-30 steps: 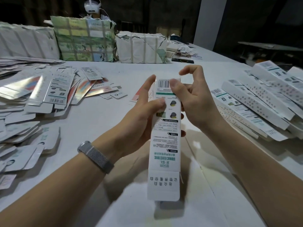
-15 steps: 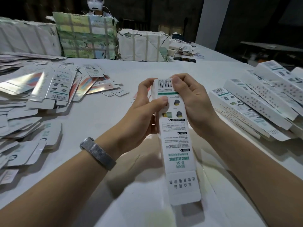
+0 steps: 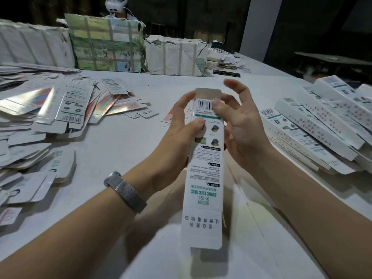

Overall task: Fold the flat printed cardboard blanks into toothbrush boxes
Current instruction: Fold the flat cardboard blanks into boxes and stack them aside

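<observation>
**A:** Holding the box (image 3: 205, 172) upright over the table (image 3: 128, 141), your left hand (image 3: 177, 141) wraps its upper half, thumb pressed on the printed face. Your right hand (image 3: 241, 129) only half grips: thumb on the barcode, the other fingers spread loose behind the top. What worries you?

**B:** That top flap (image 3: 207, 94). It stands straight up, not tucked. If you push it down off-square, it may crease or miss the slot. And if your left thumb presses too hard, the tube could collapse flat again. The bottom flap hangs open too, so nothing stiffens that end.

**A:** And around the box?

**B:** Left of it, flat blanks (image 3: 46, 121) lie scattered in a loose heap; a careless elbow could sweep them. Behind it, wrapped bundles (image 3: 106, 41) stand along the far edge of the white table. Right of it, finished boxes (image 3: 318, 129) are stacked at a slant and might slide. Beyond them the room is dark, with a pale pillar (image 3: 259, 27).
</observation>
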The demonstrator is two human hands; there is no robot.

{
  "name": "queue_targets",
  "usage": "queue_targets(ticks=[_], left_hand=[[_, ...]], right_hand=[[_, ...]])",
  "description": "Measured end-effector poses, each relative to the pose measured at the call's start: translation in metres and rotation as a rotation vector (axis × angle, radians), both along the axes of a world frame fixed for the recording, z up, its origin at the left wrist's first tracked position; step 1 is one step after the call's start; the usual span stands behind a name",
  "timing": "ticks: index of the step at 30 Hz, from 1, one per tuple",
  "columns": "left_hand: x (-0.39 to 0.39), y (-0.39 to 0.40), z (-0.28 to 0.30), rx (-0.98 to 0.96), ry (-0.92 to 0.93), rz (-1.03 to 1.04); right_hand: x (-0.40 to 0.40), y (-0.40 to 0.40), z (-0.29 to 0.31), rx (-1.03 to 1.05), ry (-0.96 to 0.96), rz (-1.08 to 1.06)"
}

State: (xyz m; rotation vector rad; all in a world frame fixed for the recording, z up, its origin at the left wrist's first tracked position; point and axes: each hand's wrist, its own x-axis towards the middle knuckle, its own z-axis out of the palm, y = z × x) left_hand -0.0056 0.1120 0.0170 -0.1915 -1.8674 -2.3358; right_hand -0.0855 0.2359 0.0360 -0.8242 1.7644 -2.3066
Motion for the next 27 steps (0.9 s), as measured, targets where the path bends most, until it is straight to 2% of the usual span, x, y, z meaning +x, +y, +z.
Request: queue_targets(ticks=[6, 12, 20, 27], left_hand=[[-0.004, 0.000, -0.003, 0.029, -0.015, 0.005], [0.000, 0.002, -0.005, -0.069, 0.050, -0.057], [0.002, -0.006, -0.003, -0.138, 0.094, -0.075], [0.003, -0.006, -0.003, -0.106, 0.083, -0.126]], right_hand=[[-0.005, 0.003, 0.003, 0.044, -0.064, 0.018], [-0.011, 0.008, 0.007, 0.067, -0.144, 0.051], [-0.012, 0.009, 0.012, 0.138, -0.094, 0.040], [-0.012, 0.010, 0.012, 0.102, -0.021, -0.031]])
